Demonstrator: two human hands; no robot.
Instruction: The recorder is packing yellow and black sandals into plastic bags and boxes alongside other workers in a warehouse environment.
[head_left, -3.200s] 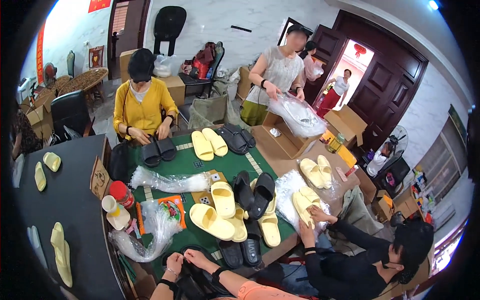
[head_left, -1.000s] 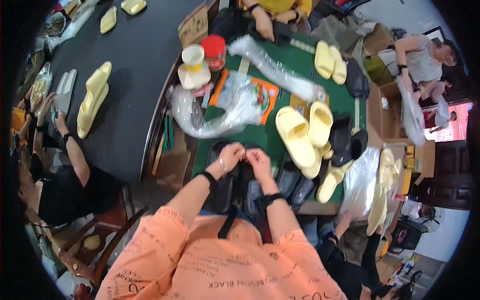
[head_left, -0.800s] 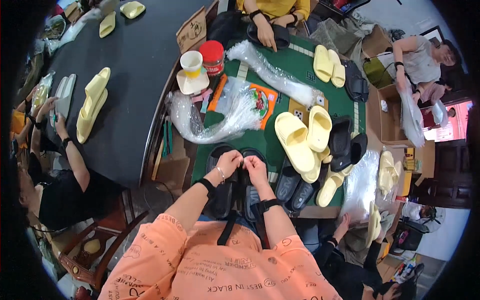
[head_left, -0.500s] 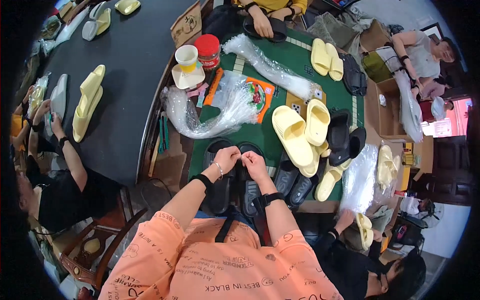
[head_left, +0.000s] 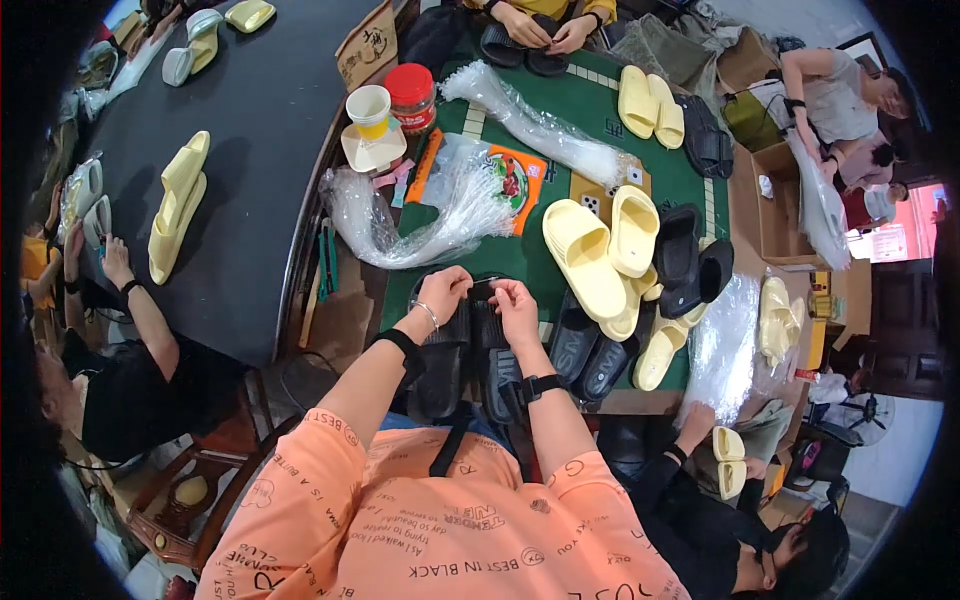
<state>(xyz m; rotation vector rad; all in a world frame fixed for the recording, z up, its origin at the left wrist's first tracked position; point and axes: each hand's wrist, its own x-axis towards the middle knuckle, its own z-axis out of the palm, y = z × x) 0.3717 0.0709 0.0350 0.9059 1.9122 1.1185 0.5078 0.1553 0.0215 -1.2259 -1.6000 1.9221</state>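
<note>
My left hand and my right hand meet at the toe end of a pair of black slide sandals lying at the near edge of the green table mat. Each hand's fingers pinch the front of a sandal. A bracelet and a black band sit on my left wrist, a black watch on my right. Just right of my right hand lie another black pair and a pile of pale yellow slides.
Crumpled clear plastic bags lie beyond my hands, with a red-lidded jar and a paper cup. A black table on the left holds yellow slides. Other people sit around: one at left, one far, one lower right, one by cardboard boxes.
The view swung from looking across the room down onto the table. Since a second ago my hands stay together on the black sandals, shifting only slightly.
</note>
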